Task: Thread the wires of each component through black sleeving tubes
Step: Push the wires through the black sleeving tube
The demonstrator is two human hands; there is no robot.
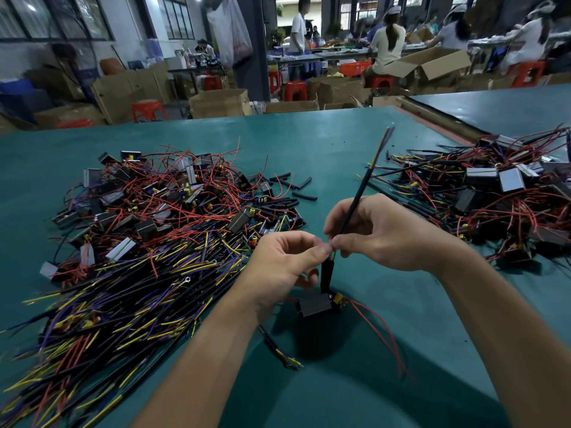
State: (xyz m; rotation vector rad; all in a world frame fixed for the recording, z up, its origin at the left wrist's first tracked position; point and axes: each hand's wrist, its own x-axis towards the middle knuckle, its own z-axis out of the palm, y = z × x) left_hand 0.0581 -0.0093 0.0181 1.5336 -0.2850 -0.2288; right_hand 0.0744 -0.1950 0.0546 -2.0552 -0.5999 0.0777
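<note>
Ok: right hand (389,233) pinches thin black sleeving tube (355,202), left hand (284,264) pinches its lower end. Small black boxy component (315,304) hangs just below the left hand.

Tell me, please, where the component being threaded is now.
Head view, lower centre: the component is just below the left hand, under the black sleeve.

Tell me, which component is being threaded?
The black one alone under the left hand and right hand; its wires run up through the sleeve.
</note>
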